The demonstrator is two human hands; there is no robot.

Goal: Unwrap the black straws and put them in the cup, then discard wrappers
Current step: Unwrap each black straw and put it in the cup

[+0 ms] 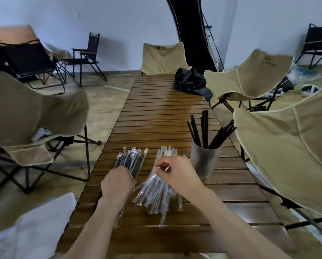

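We count two hands: our left hand (pixel 118 181) grips the bundle of wrapped black straws (pixel 131 158) near the table's (pixel 156 113) left edge, while our right hand (pixel 177 173) pinches something thin above the heap of clear wrappers (pixel 156 193) mid-table, too blurred to name. One frosted cup (pixel 205 161) by the right edge holds roughly ten bare straws (pixel 205 128); the overlapping wrappers defy counting.

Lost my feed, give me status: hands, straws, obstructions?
Left hand grips wrapped black straws. Right hand pinches clear empty wrappers. Unwrapped black straws stand in frosted cup. Nothing blocking.
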